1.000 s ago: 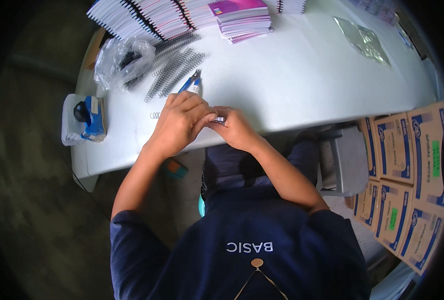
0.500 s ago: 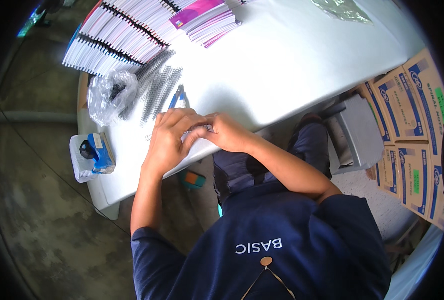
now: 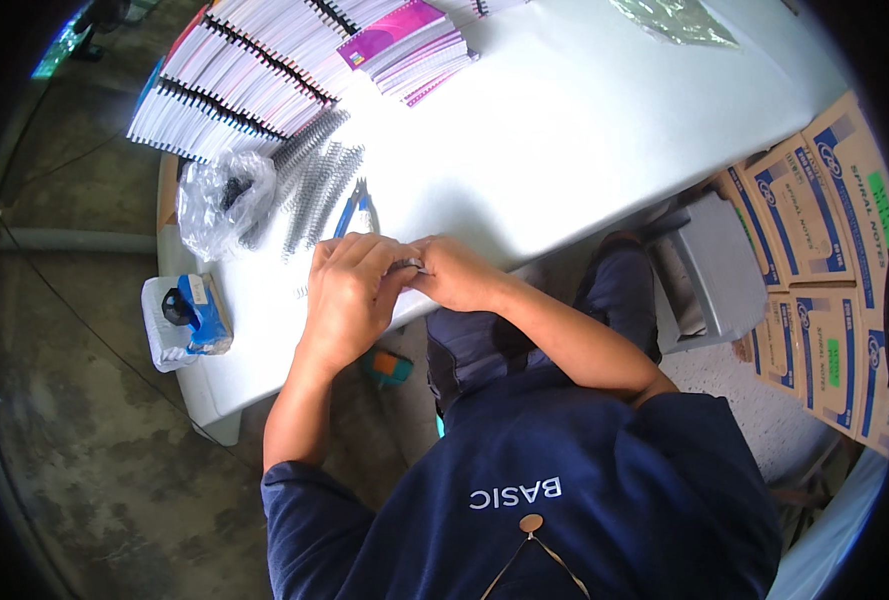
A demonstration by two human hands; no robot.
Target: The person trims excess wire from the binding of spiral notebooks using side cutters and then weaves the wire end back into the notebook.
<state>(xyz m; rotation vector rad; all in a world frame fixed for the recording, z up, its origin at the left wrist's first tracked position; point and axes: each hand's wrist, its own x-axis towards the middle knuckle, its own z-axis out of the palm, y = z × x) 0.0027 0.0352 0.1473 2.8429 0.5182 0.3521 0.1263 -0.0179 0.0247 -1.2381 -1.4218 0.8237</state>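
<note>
Close together at the table's near edge, my two hands meet over a thin wire spiral coil (image 3: 407,264). My left hand (image 3: 349,290) has its fingers bent over the coil, and a short coiled end shows to its left. My right hand (image 3: 454,275) pinches the coil at the other side, its fingertips partly hidden. Most of the coil is covered by my fingers. Just beyond my left hand lie blue-handled pliers (image 3: 347,213). Several loose wire spiral coils (image 3: 322,200) lie farther off, beside a crumpled clear plastic bag (image 3: 226,205).
Rows of spiral-bound notebooks (image 3: 249,75) and a purple-covered stack (image 3: 394,40) stand at the table's far left. A blue tape dispenser (image 3: 204,318) sits at the left edge. Clear plastic packaging (image 3: 679,22) lies far right. Cardboard boxes (image 3: 814,220) and a grey plastic seat (image 3: 719,265) are right.
Both hands appear slightly lower in the picture, as does the table with its things. My left fingers have shifted a little over the coil; both hands keep hold of it.
</note>
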